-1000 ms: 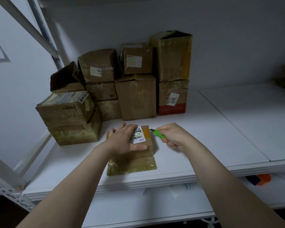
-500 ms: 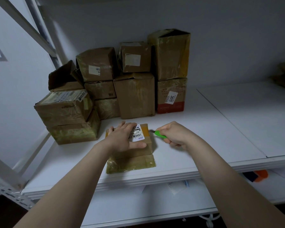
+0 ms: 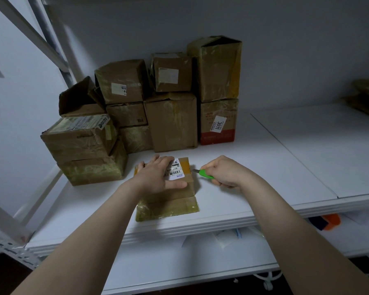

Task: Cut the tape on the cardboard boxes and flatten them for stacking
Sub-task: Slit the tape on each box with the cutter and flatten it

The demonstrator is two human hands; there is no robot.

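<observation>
Task at an early stage: left hand (image 3: 158,177) presses flat on the small taped box (image 3: 168,201) at the shelf (image 3: 264,167) front, right hand (image 3: 226,172) grips the green cutter (image 3: 205,173) at its edge, stacked boxes (image 3: 170,122) behind remain unflattened.

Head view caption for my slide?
Left hand presses a small taped box; right hand holds a green cutter at its edge.

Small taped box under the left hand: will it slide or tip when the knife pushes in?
Likely to slide under the green knife: the small taped box is glossy with tape on a smooth white shelf; the left hand pressing flat on top probably pins it. Low and wide, it seems unlikely to tip.
</observation>
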